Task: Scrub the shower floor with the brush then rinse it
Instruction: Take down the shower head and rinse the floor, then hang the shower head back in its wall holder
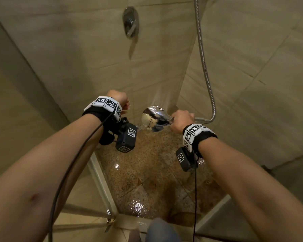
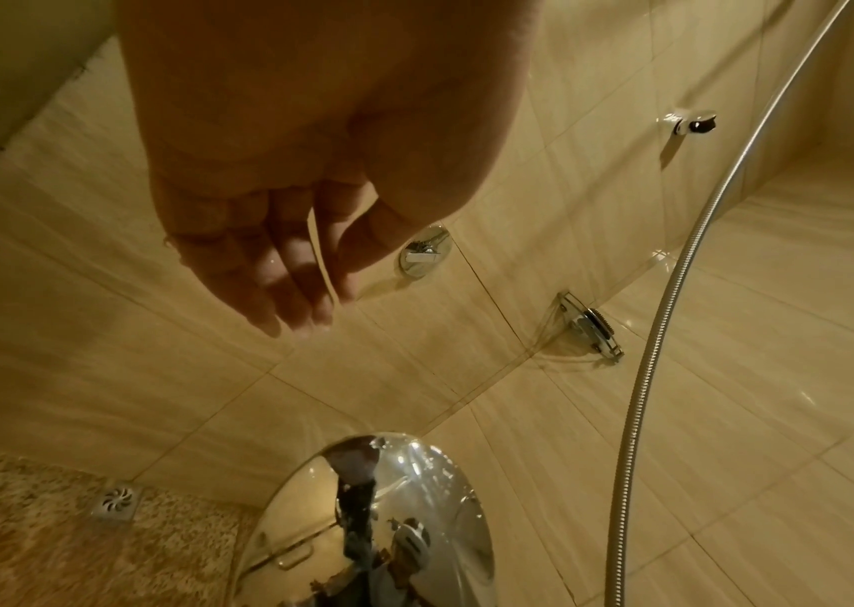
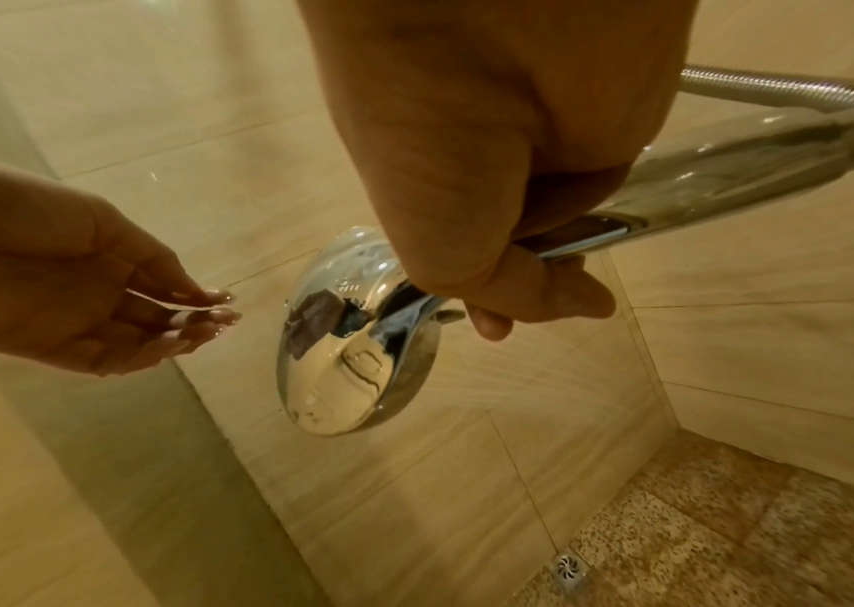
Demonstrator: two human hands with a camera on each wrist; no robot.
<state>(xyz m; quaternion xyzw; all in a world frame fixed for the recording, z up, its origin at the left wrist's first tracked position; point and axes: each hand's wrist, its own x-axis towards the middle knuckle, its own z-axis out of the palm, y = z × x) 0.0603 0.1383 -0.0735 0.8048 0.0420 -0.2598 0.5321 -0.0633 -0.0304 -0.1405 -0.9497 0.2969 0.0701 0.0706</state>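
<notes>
My right hand [image 1: 181, 121] grips the handle of a chrome shower head [image 1: 154, 117] above the far end of the speckled brown shower floor [image 1: 152, 172]. In the right wrist view the shower head [image 3: 357, 353] faces the tiled wall and thin water streams spray from it toward the right. My left hand [image 1: 120, 100] hangs empty just left of the shower head, fingers straight and wet [image 2: 284, 283]. The floor is wet and glistening. No brush is in view.
A metal hose [image 1: 204, 67] runs up the right wall from the handle. The mixer valve [image 1: 130, 21] sits on the back wall. A square floor drain [image 3: 569, 569] lies in the far corner. A glass door frame [image 1: 101, 186] bounds the floor at left.
</notes>
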